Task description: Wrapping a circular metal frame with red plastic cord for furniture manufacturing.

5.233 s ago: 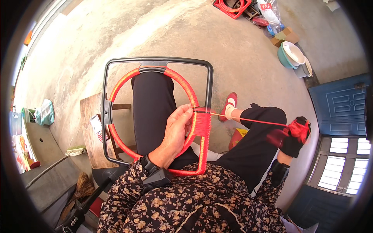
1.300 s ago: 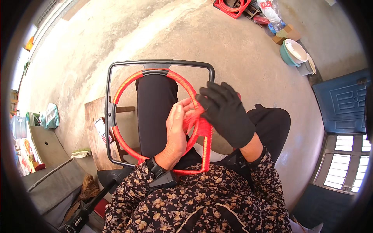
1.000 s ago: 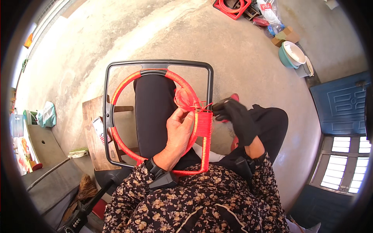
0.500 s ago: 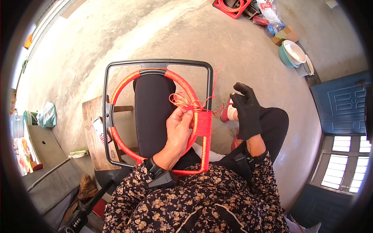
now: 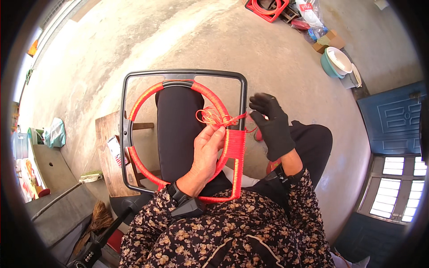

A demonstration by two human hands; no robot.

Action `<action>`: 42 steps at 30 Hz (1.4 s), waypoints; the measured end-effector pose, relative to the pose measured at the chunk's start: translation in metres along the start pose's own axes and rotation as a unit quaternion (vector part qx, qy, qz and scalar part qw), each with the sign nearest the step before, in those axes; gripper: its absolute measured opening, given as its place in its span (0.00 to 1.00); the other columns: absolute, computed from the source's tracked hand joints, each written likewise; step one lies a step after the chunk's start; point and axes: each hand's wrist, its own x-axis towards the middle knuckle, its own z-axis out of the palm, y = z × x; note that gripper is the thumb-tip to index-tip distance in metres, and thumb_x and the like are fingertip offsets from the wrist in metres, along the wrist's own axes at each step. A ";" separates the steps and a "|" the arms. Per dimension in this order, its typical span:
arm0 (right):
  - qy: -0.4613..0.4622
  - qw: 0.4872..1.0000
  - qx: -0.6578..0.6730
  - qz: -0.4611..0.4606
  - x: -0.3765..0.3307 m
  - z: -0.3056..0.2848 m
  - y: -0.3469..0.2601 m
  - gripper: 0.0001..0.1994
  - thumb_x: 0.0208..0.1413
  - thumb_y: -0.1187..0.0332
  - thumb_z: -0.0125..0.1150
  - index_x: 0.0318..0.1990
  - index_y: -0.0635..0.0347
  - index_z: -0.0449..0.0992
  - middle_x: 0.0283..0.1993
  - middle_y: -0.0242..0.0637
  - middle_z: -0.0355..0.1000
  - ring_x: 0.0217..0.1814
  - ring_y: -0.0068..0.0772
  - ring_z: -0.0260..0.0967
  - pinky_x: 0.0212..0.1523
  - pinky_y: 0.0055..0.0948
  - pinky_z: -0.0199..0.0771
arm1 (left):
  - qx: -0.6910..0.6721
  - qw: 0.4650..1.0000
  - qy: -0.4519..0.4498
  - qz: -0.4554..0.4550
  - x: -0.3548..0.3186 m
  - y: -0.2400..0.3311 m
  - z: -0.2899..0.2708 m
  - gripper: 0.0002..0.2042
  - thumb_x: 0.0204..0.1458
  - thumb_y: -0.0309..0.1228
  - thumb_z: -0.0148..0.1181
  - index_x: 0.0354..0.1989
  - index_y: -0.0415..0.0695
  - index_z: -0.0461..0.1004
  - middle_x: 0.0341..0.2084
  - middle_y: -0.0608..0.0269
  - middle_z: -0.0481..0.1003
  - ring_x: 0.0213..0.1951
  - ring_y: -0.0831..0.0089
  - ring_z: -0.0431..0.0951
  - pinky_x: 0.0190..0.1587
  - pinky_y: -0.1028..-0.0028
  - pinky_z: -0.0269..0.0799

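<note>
A black square frame (image 5: 245,89) with a round ring inside it rests on my lap, upright over my left thigh. Glossy red cord (image 5: 210,94) is wound round most of the ring and the frame's lower right corner. My bare left hand (image 5: 206,147) pinches a loose, looped bundle of red cord (image 5: 213,117) at the ring's right side, just above a tightly wrapped flat band (image 5: 234,144). Beside the frame's right bar is my right hand (image 5: 271,127) in a black glove, its thumb and fingers apart. Its fingertips are slightly blurred, near the cord's loose strands.
A wooden stool (image 5: 107,152) with a printed packet on it stands at the left. Far right on the floor are stacked basins (image 5: 333,64), a cardboard box (image 5: 328,40) and another red-wrapped frame (image 5: 268,10). A blue door (image 5: 393,118) lies to the right.
My right hand has moved left toward the frame's right bar, its fingers now turned toward the cord. My left hand keeps its pinch; hand and frame have shifted slightly right.
</note>
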 end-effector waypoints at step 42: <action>0.015 0.937 0.322 0.135 -0.031 -0.202 0.019 0.10 0.61 0.66 0.49 0.38 0.60 0.74 0.25 0.26 0.63 0.24 0.22 0.62 0.26 0.19 0.65 | -0.056 0.998 -0.028 -0.025 0.000 0.000 -0.008 0.05 0.57 0.25 0.54 0.40 0.39 0.69 0.31 0.62 0.77 0.30 0.79 0.78 0.35 0.79 0.76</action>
